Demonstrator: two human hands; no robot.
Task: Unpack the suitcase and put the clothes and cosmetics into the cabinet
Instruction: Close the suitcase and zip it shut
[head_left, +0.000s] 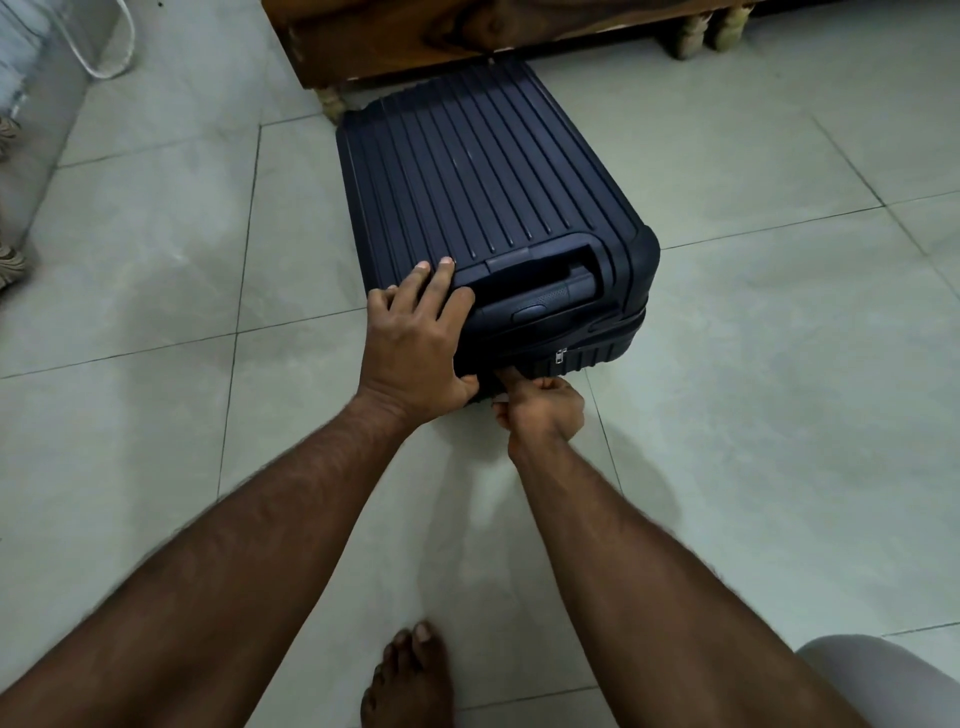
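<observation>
A dark navy ribbed hard-shell suitcase (483, 176) lies flat and closed on the tiled floor, its retracted handle end toward me. My left hand (415, 343) presses on the near left corner, fingers spread over the top edge and thumb against the side. Low at the near end, my right hand (540, 410) is curled in a pinch at the zipper seam; the pull itself is hidden between the fingers. Another silver zipper pull (561, 357) shows on the seam to the right. No clothes or cosmetics are visible.
A wooden piece of furniture (415, 47) on short legs stands right behind the suitcase. A pale wall base with a white cord (111, 57) runs along the left. My bare foot (410, 675) is on the floor tiles (753, 415) near the bottom edge.
</observation>
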